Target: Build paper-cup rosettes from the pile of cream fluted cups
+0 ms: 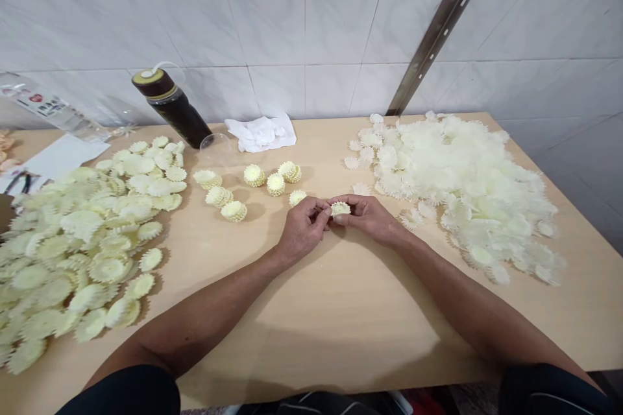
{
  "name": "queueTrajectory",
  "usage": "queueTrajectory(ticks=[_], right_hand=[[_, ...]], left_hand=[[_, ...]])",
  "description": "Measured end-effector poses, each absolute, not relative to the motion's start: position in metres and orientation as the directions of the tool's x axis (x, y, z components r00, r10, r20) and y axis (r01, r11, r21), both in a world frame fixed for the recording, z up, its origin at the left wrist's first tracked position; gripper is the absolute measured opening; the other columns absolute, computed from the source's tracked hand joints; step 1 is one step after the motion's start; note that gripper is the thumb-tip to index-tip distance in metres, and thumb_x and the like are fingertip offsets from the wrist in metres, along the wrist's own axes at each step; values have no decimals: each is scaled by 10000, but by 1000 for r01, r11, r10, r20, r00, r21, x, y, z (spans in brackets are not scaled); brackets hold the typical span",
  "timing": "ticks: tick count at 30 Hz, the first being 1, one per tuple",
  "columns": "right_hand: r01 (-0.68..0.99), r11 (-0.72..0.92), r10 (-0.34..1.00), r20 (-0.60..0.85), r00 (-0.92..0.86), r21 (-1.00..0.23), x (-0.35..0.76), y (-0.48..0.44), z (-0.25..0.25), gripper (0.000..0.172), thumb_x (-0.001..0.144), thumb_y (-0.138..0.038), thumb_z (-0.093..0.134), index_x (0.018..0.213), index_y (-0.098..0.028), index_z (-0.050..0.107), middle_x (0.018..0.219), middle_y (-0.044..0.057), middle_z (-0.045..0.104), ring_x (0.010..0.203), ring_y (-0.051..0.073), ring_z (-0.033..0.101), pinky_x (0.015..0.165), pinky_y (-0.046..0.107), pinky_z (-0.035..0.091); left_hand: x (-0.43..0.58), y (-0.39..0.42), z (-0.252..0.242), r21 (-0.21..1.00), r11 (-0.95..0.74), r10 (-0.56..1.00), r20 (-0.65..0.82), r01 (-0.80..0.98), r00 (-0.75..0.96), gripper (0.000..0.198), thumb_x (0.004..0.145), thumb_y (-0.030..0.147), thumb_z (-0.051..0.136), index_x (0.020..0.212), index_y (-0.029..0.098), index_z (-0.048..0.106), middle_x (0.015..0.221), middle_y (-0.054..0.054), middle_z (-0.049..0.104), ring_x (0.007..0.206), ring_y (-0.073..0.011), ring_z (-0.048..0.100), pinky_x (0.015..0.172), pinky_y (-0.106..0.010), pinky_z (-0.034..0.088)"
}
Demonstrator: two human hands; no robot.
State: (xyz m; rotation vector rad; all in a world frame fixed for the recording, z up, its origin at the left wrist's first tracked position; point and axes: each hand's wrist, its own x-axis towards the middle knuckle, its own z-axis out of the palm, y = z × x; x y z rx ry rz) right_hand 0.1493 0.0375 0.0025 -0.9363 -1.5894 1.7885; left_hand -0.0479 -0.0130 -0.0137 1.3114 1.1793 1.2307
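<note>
Between my hands is a small pale-yellow artificial flower piece (340,209) with a notched edge. My right hand (367,216) grips it with the thumb below and the fingers along the far side. The fingertips of my left hand (306,225) are pinched together at its left edge; whether they hold a part of it is too small to tell. Just beyond my left hand sits a layered pale-yellow flower head (297,198). Several similar flower heads (254,175) stand on the table to the left of it.
Loose cream petal discs (97,259) are heaped at the left. Thin translucent petal discs (477,188) spread over the right side. Along the tiled wall stand a dark bottle (178,110), crumpled white tissue (263,134) and a leaning metal strip (433,45). A clear plastic bottle (53,107) lies far left.
</note>
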Motion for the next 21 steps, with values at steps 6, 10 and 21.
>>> queueTrajectory(ticks=[6, 10, 21], right_hand=[[78, -26, 744, -71, -664, -997, 162, 46, 19, 607, 781, -358, 940, 1346, -223, 760, 1236, 87, 782, 1097, 265, 716, 896, 373, 593], [106, -42, 657, -108, -746, -993, 169, 50, 24, 662, 792, -377, 936, 1403, -223, 731, 1094, 68, 804, 1000, 247, 727, 820, 349, 601], [175, -33, 820, -127, -558, -984, 151, 36, 13, 438, 927, -521, 774, 1192, -173, 752, 689, -2, 717, 624, 167, 697, 601, 279, 566]], left_hand=[[-48, -14, -9, 994, -100, 995, 98, 51, 28, 214, 956, 376, 723, 889, 176, 686, 730, -15, 669, 537, -100, 575, 516, -231, 479], [-50, -13, -10, 996, -71, 996, 68, 51, 59, 208, 969, 368, 706, 900, 172, 696, 687, -4, 653, 489, -95, 545, 490, -230, 456], [-54, -10, -14, 988, -61, 994, 48, 142, 95, 306, 1033, 453, 630, 919, 173, 676, 650, 7, 642, 483, -89, 527, 476, -210, 428]])
